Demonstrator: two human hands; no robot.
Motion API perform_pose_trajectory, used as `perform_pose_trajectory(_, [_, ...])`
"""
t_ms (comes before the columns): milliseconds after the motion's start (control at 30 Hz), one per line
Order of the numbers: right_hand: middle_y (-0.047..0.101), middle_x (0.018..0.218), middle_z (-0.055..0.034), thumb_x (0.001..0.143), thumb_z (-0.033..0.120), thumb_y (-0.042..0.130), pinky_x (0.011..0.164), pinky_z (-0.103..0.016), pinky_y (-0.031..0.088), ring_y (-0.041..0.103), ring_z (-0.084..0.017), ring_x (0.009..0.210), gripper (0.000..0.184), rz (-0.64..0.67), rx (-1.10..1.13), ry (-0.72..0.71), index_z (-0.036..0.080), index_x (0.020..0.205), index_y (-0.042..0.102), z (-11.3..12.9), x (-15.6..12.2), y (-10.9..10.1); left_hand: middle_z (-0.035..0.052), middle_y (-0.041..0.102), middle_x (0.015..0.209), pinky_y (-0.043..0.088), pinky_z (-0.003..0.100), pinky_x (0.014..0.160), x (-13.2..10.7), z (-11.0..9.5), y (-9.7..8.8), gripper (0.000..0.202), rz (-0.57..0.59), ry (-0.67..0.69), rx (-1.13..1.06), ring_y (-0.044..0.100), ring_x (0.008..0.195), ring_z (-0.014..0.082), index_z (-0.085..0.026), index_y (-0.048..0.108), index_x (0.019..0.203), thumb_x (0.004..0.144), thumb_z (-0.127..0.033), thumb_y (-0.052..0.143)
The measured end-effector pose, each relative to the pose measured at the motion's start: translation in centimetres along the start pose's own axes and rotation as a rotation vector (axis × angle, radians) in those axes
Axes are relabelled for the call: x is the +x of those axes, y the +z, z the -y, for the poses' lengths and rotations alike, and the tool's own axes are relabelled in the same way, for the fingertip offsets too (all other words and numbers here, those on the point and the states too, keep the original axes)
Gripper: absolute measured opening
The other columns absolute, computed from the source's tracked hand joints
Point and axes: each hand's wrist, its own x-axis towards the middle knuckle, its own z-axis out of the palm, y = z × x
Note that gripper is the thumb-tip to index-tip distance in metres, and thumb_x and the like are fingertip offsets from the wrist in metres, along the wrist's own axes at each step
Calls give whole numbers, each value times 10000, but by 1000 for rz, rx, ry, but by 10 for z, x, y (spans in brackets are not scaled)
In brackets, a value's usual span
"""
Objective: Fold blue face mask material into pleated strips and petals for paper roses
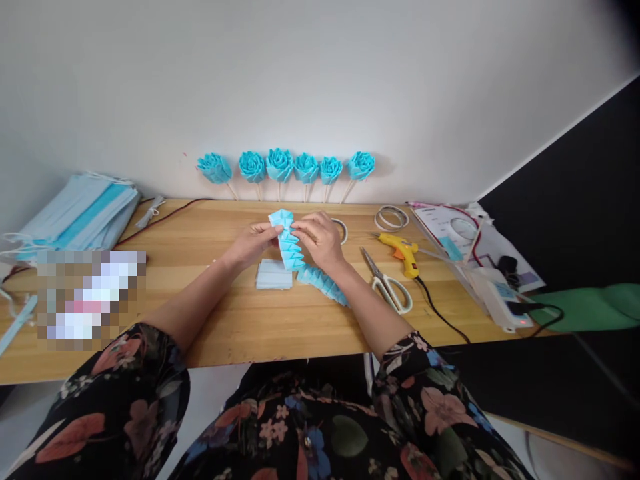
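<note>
A strip of folded blue petals (291, 257) hangs between my hands above the middle of the wooden table. My left hand (256, 241) pinches its upper left edge. From the other side, the fingers of my right hand (321, 239) press on the strip just below its top fold. Under my hands lies a small stack of pale blue cut pieces (274, 275). Beside it, a pleated blue strip (323, 285) runs along the table, partly covered by my right forearm. A roll of tape (343, 231) shows behind my right hand.
Several blue flowers on sticks (279, 165) lean against the wall. Face masks (80, 213) are piled at left, near a blurred-out object (95, 297). At right are scissors (386, 283), a yellow glue gun (400, 250), tape rolls (391, 218), a power strip (500, 300) and papers (465, 233).
</note>
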Motion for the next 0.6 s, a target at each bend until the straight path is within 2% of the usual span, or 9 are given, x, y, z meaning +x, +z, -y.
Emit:
perform_pose_trajectory(333, [681,863,-27,956,315,609,829,-376,469,605,-210,881,145,-40,-52,-48,267,861,707,4,2,-2,24,614,626,482,327,724,0,1,-3,378,-8,31,88,552,651,155,-160,733,673,715,-527,817])
perform_pose_trajectory(600, [665,912,-37,989,292,533,882,-369,444,580,-208,934,160,55,40,31,241,878,637,6,3,-4,23,615,630,472,327,735,3,6,-7,382,-26,58,115,556,662,159,-165,722,662,726,-533,805])
